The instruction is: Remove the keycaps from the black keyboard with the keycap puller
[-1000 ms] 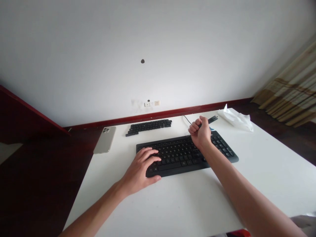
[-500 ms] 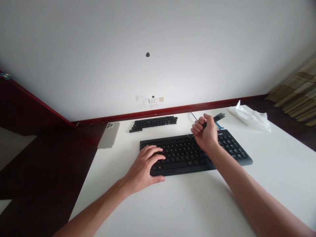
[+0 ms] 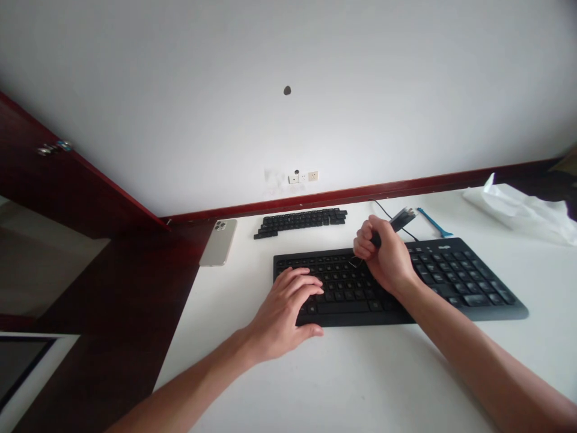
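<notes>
My left hand rests on the left half of a black computer keyboard, its fingers spread over the keys and holding nothing. My right hand is closed in a fist above the keyboard's middle, gripping a black wire keycap puller. The puller's handle sticks out past my thumb, and its thin wire loop shows below my fingers, at the keys. Behind the keyboard lie rows of loose black keycaps.
A silver phone lies face down left of the keycaps on the white table. Farther right are a blue pry tool, a black cable and crumpled white tissue. Dark wooden furniture adjoins the table's left edge.
The whole scene has shifted right and tilted as my head turned, bringing the blue pry tool into view. Both hands stay in about the same places on the keyboard, and the right keeps its grip.
</notes>
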Available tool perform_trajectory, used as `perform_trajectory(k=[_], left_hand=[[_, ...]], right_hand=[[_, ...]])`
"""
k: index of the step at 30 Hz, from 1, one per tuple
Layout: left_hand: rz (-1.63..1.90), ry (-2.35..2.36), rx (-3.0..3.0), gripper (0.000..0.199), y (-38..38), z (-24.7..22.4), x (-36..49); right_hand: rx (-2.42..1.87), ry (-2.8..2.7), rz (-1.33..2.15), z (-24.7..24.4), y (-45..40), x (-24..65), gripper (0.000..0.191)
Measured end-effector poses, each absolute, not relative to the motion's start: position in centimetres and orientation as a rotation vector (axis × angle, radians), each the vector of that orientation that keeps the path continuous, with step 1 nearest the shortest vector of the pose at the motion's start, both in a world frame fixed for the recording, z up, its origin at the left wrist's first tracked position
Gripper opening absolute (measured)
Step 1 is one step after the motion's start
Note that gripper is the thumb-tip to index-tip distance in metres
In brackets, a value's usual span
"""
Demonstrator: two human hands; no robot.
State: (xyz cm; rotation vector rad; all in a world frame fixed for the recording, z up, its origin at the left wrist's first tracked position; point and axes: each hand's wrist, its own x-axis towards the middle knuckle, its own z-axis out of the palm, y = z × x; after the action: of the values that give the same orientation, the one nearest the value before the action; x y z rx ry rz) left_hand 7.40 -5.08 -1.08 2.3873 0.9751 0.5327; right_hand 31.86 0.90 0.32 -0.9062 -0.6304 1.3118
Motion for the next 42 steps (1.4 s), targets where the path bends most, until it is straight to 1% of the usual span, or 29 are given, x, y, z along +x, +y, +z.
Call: perform_trajectory(k=[15, 17, 20, 22, 24, 27, 29, 34, 42], left_hand=[[0.539, 0.971, 2.391, 0.061, -5.1, -1.0, 7.4], [0.557, 0.986, 2.373, 0.067, -5.0, -1.1, 7.3], [0.591, 1.034, 2.356, 0.084, -4.8, -1.2, 7.1], [0.601, 1.068, 2.351, 0.089, -4.7, -1.3, 7.0], [0.584, 1.086, 2.359, 0.085, -4.6, -1.1, 7.0], [0.531, 1.084, 2.403, 0.067, -4.7, -0.7, 7.0], [0.516, 1.078, 2.433, 0.06, -4.9, -0.5, 7.0], [0.553, 1.076, 2.413, 0.06, -5.3, -0.6, 7.4], [0.554, 1.138, 2.376, 0.061, -5.8, -0.7, 7.9]], right_hand=[[-0.888, -0.599, 1.401, 0.5, 0.8, 31.9, 0.039], [-0.875, -0.608, 1.427, 0.5, 0.6, 31.6, 0.039], [-0.834, -0.627, 1.47, 0.4, 0.3, 31.2, 0.04], [-0.807, -0.639, 1.488, 0.4, 0.1, 30.9, 0.042], [-0.781, -0.65, 1.502, 0.4, -0.1, 30.5, 0.043], [-0.728, -0.657, 1.565, 0.6, -0.5, 30.0, 0.043], [-0.697, -0.646, 1.617, 0.6, -0.7, 29.8, 0.043], [-0.66, -0.664, 1.695, 0.4, -1.1, 29.1, 0.043], [-0.734, -0.774, 1.699, -0.1, -1.7, 27.8, 0.047]])
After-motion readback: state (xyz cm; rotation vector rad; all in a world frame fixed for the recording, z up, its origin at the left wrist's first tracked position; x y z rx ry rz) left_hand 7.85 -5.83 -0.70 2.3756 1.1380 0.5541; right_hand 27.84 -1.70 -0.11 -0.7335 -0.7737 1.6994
